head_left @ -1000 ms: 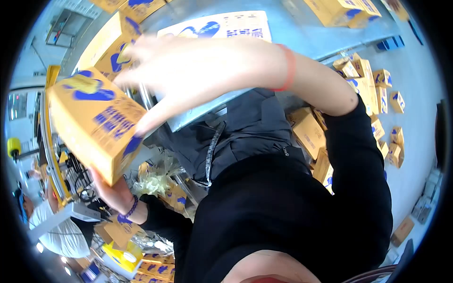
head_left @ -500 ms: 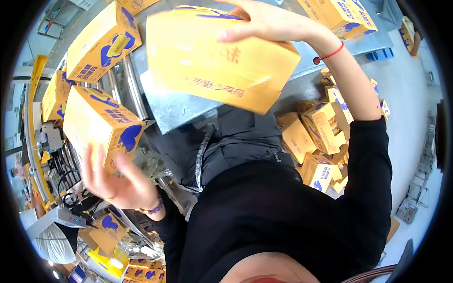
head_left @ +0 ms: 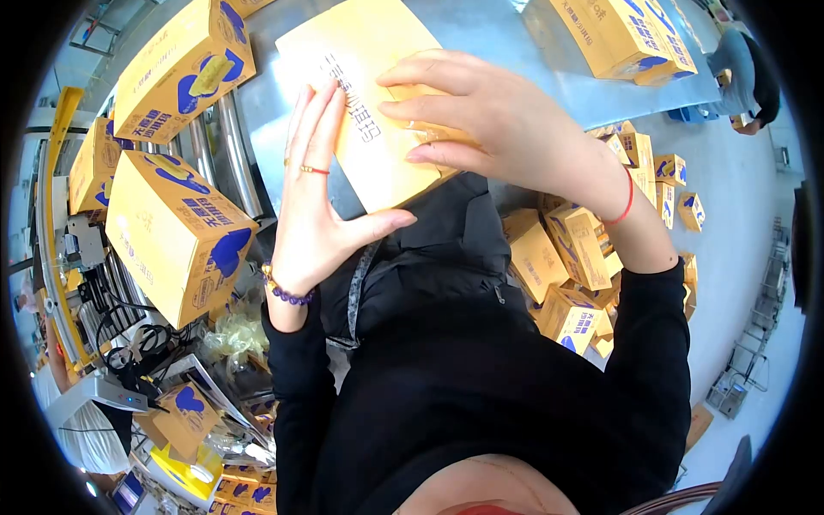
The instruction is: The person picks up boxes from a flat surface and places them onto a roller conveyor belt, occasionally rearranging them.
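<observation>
A yellow cardboard box [head_left: 360,51] with dark printed characters lies on the metal tabletop in front of my body. Along its left side rests my left hand [head_left: 313,193], fingers stretched upward and thumb spread toward the near corner. My right hand [head_left: 481,112] reaches over from the right, its fingers apart and slightly bent against the box's right part. That hand hides some of the box's right edge, where a shiny strip shows under the fingers. Neither hand is wrapped round the box.
Left of the metal table [head_left: 506,51], yellow boxes [head_left: 176,236] stand by a roller conveyor [head_left: 232,154]. More boxes [head_left: 609,39] sit at the table's far right. A heap of boxes [head_left: 579,249] lies below on the right. Another person [head_left: 742,73] is at the far right.
The box has turned and come down farther away on the table. My left hand has moved from the conveyor box to its left side. My right hand has shifted nearer to me over it.
</observation>
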`<state>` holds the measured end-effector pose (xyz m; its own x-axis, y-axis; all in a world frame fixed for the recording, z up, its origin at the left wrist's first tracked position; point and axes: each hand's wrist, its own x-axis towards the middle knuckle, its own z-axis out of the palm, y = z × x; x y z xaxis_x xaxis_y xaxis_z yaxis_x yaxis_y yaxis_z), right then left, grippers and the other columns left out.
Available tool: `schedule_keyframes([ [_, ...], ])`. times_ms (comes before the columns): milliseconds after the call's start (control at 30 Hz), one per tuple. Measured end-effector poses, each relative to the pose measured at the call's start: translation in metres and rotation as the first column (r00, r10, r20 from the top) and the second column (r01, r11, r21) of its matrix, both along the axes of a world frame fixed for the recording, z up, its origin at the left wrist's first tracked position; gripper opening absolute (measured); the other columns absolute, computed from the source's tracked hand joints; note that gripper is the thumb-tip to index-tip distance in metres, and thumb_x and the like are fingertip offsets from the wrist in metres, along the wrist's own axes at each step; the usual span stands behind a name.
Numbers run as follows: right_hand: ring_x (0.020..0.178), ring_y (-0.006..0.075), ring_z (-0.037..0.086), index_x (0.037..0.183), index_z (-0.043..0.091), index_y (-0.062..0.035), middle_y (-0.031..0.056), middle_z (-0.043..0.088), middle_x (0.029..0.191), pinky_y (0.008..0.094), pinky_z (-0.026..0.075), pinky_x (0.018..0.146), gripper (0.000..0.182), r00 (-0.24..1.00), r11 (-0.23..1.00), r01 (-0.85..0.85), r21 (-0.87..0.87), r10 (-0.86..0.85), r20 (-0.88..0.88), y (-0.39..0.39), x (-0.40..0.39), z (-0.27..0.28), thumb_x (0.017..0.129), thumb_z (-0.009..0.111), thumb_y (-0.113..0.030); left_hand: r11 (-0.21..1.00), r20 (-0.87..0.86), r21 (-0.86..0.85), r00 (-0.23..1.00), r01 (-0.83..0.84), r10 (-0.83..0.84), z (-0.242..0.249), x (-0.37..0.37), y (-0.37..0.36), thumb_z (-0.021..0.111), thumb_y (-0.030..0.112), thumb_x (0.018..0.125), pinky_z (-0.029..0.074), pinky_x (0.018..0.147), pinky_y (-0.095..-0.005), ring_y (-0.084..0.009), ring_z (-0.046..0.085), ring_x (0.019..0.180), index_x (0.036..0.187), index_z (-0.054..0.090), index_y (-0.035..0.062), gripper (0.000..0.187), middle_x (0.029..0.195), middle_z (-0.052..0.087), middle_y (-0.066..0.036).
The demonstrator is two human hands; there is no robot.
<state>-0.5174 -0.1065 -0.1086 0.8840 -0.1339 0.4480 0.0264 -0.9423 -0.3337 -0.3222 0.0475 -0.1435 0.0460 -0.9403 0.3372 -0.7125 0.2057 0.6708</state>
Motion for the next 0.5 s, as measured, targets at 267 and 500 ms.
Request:
schedule_keyframes([
  [267,0.097,0.0295,0.062,0.092,0.063,-0.0064,0.0091,0.065,0.096,0.0381,0.051,0.078,0.014,0.985,0.991,0.113,0.07,-0.103,-0.135,0.008,0.004,0.011,0.084,0.072,-0.013,0.996,0.008,-0.092,1.0,-0.021,0.022,-0.009,-0.002,-0.002,0.088,0.033,0.065,0.023,0.122,-0.0466,-0.0389,0.021,0.152,0.152,0.038,0.0011,0.105,0.159,0.034,-0.019],
  [500,0.079,0.0326,0.062,0.088,0.06,-0.0044,0.0118,0.061,0.081,0.04,0.05,0.07,0.014,0.969,0.928,0.111,0.357,-0.02,-0.247,0.01,0.016,0.032,0.079,0.071,-0.003,0.987,-0.025,-0.158,0.999,-0.034,0.03,-0.012,-0.009,-0.002,0.087,0.027,0.066,0.026,0.12,-0.0496,-0.0449,0.022,0.15,0.155,0.033,0.0028,0.106,0.159,0.03,-0.022],
])
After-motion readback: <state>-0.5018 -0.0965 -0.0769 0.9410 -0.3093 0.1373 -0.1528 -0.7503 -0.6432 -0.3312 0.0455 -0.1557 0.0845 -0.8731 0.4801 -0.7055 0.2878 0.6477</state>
